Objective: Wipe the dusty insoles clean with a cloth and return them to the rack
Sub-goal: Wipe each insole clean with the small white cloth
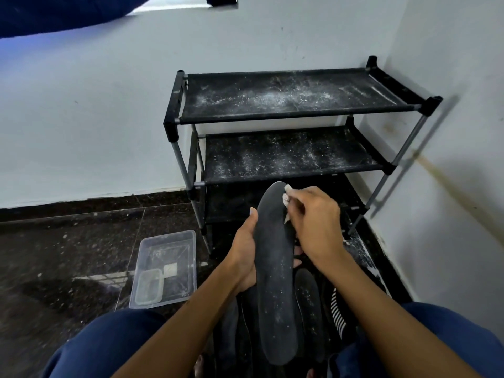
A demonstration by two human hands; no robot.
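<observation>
A long dark grey insole (275,282) speckled with white dust stands tilted in front of me, toe end up. My left hand (244,255) grips its left edge at mid-length. My right hand (313,222) pinches a small white cloth (287,197) against the insole's upper right edge near the toe. More dark insoles (309,304) lie on the floor under it, between my knees. The black three-tier rack (286,115) stands just beyond, in the corner, its shelves dusted white.
A clear plastic tray (166,266) holding a smaller container sits on the dark tiled floor to the left. A black-and-white striped item (336,315) lies to the right of the insoles. White walls close in behind and to the right of the rack.
</observation>
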